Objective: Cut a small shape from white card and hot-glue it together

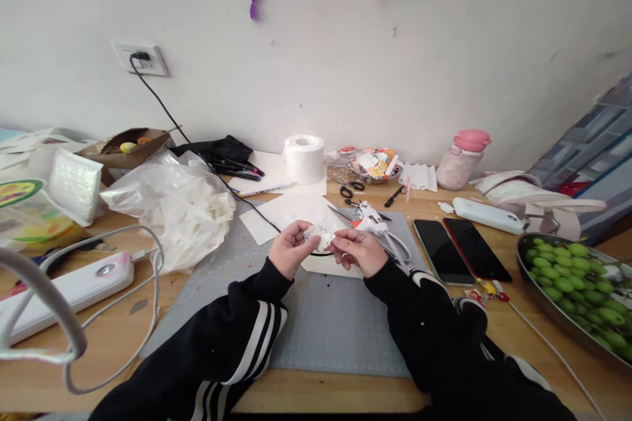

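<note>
Above the grey cutting mat [340, 329], a small white paper cutout [322, 235] with dark drawn marks is held up between my hands. My left hand [290, 250] grips its left side with thumb and fingers. At its right edge, my right hand [359, 251] has thumb and forefinger pinched together on the piece. White sheets of paper [281, 214] lie on the mat behind and below the hands. Just beyond my right hand rests a white glue gun [370, 218], beside a pair of black-handled scissors [351, 192].
A paper roll [305, 161] stands near the wall. To the left lie a plastic bag [182, 210] and a white power bank [74, 293] with a looping cable. On the right are two phones [444, 251], a pan of green grapes [573, 276] and a pink-lidded bottle [461, 161].
</note>
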A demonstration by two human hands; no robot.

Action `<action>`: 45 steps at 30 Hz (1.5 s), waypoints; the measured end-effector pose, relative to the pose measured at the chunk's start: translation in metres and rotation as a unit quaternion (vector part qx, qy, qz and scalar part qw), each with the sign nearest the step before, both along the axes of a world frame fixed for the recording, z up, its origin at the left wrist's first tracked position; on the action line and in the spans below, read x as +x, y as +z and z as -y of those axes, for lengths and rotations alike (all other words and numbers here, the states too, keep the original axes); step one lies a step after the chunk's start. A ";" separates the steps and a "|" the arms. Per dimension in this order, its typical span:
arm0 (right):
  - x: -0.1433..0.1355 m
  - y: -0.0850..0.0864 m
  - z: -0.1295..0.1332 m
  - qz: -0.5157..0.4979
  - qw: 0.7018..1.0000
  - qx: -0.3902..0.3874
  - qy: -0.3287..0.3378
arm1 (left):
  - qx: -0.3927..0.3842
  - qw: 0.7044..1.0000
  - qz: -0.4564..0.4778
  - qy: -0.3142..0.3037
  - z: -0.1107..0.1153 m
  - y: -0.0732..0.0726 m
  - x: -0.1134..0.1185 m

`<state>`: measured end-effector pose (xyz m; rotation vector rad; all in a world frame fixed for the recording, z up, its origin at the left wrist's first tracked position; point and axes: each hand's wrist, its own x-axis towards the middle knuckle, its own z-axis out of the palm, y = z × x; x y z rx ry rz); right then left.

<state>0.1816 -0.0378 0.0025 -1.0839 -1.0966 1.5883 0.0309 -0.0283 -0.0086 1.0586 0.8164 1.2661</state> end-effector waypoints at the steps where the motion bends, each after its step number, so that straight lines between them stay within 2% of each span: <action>1: 0.000 0.000 0.000 0.001 1.000 -0.001 0.001 | 0.001 1.000 0.000 0.000 0.000 0.000 0.000; 12: 0.001 -0.001 -0.001 0.000 1.000 0.001 0.008 | -0.003 1.000 -0.007 0.006 0.003 0.008 0.002; 35: 0.005 -0.003 -0.002 0.015 1.000 -0.001 0.012 | -0.014 1.000 -0.023 -0.010 0.005 0.012 0.002; 45: 0.004 0.000 -0.002 0.014 1.000 -0.007 0.004 | -0.012 1.000 -0.025 -0.015 0.004 0.007 0.000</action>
